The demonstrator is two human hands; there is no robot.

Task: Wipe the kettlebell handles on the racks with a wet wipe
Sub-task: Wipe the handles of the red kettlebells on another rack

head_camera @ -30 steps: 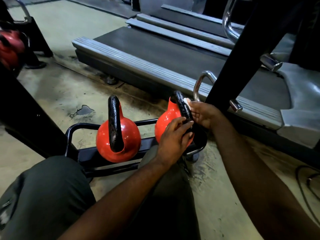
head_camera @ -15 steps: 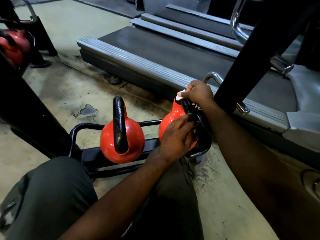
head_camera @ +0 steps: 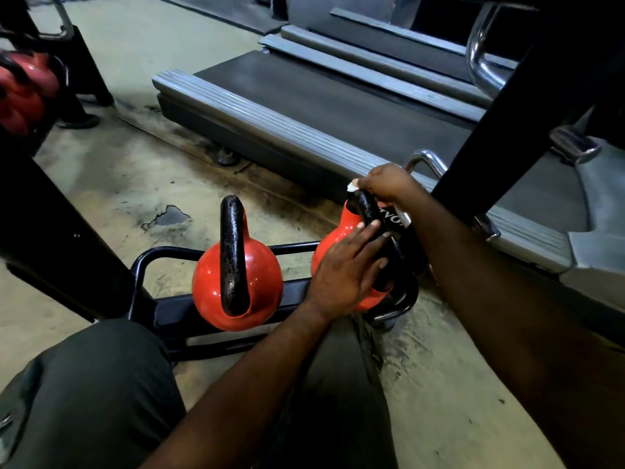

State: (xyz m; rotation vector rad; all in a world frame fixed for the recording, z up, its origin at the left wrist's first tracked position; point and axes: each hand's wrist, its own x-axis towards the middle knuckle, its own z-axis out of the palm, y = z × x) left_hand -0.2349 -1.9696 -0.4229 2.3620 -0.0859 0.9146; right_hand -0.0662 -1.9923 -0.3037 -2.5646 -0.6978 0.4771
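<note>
Dim, dark corners, wide-angle warp, blurry edges

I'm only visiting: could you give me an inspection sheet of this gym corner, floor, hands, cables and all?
Surface: concrete floor, stained, with a chipped patch.
Job's things: low black rack holds two red kettlebells; wet wipe sits atop the right kettlebell's handle; left kettlebell has no hand on it.
Clutter: nothing seen.
Hands: right hand grips the wet wipe against the handle; left hand rests flat on the same kettlebell.
Cables: nothing seen.
Surroundings: treadmill behind; black post at right; another red kettlebell far left.
</note>
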